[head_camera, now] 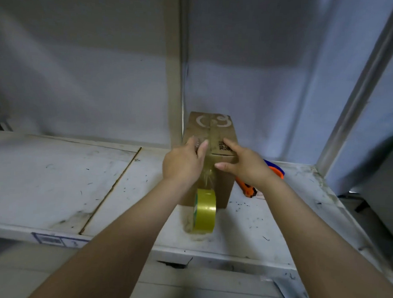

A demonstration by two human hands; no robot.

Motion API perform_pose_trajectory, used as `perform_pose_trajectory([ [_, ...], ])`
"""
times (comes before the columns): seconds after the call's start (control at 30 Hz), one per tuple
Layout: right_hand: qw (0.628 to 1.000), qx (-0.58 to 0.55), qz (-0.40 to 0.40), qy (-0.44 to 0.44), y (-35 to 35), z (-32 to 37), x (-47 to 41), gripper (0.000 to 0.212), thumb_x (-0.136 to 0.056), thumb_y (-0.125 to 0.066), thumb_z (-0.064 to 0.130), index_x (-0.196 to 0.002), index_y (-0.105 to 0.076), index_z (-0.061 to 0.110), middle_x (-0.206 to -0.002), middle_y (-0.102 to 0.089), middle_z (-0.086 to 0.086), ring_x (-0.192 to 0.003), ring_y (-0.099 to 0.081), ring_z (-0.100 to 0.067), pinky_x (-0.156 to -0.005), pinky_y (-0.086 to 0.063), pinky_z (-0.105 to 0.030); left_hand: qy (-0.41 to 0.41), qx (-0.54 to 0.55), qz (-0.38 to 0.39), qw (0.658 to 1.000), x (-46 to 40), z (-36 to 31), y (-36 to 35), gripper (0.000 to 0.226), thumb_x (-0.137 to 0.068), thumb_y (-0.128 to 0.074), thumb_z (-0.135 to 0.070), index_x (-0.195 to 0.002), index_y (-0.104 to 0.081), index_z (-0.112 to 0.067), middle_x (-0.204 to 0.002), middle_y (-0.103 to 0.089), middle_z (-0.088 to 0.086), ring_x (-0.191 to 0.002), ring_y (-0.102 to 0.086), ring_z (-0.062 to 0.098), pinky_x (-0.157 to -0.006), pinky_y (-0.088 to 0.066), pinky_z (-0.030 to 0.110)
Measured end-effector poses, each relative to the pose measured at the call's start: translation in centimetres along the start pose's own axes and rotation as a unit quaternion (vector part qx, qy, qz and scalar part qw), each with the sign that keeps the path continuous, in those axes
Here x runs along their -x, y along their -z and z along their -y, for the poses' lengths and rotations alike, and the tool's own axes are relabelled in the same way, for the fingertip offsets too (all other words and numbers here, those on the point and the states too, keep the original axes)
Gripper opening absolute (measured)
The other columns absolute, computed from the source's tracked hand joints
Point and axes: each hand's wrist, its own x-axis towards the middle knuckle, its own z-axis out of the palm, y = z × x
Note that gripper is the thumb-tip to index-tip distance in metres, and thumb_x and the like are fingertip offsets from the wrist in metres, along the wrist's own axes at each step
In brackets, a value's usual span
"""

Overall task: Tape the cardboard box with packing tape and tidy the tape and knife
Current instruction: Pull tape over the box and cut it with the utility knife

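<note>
A brown cardboard box [214, 131] stands on the white shelf [67, 177], its flaps closed and a white print on top. My left hand [184, 164] presses flat on the box's near top edge, left of the seam. My right hand [244, 164] rests spread on the right of the top, thumb on the front face. A strip of clear tape [209, 178] runs down the front face to a yellow tape roll [204, 212] standing on edge against the box. An orange knife [246, 187] lies right of the box, partly hidden by my right wrist.
A blue and orange tool [277, 169] lies behind my right wrist. A vertical post [173, 70] rises right behind the box, and a slanted metal upright [360, 92] bounds the shelf on the right. The shelf's front lip [121, 242] carries a label.
</note>
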Motion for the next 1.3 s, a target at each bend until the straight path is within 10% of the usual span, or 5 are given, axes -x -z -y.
perform_pose_trajectory([
  [0.5, 1.0, 0.019, 0.002, -0.002, -1.4, 3.3, 7.9, 0.077, -0.083, -0.067, 0.041, -0.148, -0.026, 0.032, -0.144, -0.049, -0.001, -0.127, -0.049, -0.02, -0.096, -0.043, -0.027, -0.015, -0.019, -0.019, 1.0, 7.1, 1.0, 3.6, 0.057, -0.094, -0.024, -0.059, -0.129, -0.05, -0.022, -0.106, -0.065, 0.019, -0.098, -0.061, 0.039, -0.068, -0.039, 0.035],
  [0.7, 0.998, -0.063, -0.026, 0.002, -1.7, 2.8, 8.1, 0.06, -0.092, -0.038, 0.057, -0.145, -0.029, 0.032, -0.143, -0.048, 0.004, -0.128, -0.047, -0.019, -0.103, -0.043, -0.038, 0.05, -0.037, -0.029, 0.998, 8.2, 0.6, 3.9, 0.053, -0.094, -0.026, -0.058, -0.132, -0.048, -0.027, -0.144, -0.038, 0.02, -0.138, -0.03, 0.038, -0.106, -0.03, 0.052],
  [0.97, 0.968, 0.009, -0.191, -0.165, -1.3, -4.9, 3.4, 0.033, -0.093, -0.043, 0.028, -0.06, -0.042, 0.026, -0.076, -0.054, -0.003, -0.078, -0.05, -0.024, -0.073, -0.046, -0.034, -0.19, -0.165, -0.021, 0.968, 6.8, -1.7, 2.5, 0.05, -0.096, -0.026, -0.053, -0.133, -0.053, -0.032, -0.147, -0.048, -0.001, -0.145, -0.027, 0.024, -0.115, -0.009, 0.058],
  [1.1, 0.966, 0.149, -0.1, -0.188, -2.6, -7.8, 0.1, 0.026, -0.094, -0.046, 0.029, -0.08, -0.06, 0.012, -0.075, -0.054, -0.002, -0.068, -0.052, -0.025, -0.061, -0.04, -0.028, -0.22, -0.18, -0.039, 0.958, 6.0, -1.8, 1.6, 0.047, -0.088, -0.039, -0.055, -0.108, -0.071, -0.028, -0.105, -0.074, -0.001, -0.1, -0.069, 0.024, -0.089, -0.048, 0.043],
  [1.3, 0.963, 0.221, -0.072, -0.14, -4.7, -9.3, -2.7, 0.031, -0.098, -0.04, 0.01, -0.125, -0.054, 0.012, -0.11, -0.063, -0.021, -0.097, -0.062, -0.036, -0.057, -0.04, -0.03, -0.209, -0.179, -0.036, 0.961, 6.2, -1.4, 1.4, 0.051, -0.087, -0.036, -0.059, -0.108, -0.072, -0.029, -0.107, -0.075, -0.001, -0.098, -0.07, 0.024, -0.085, -0.05, 0.042],
])
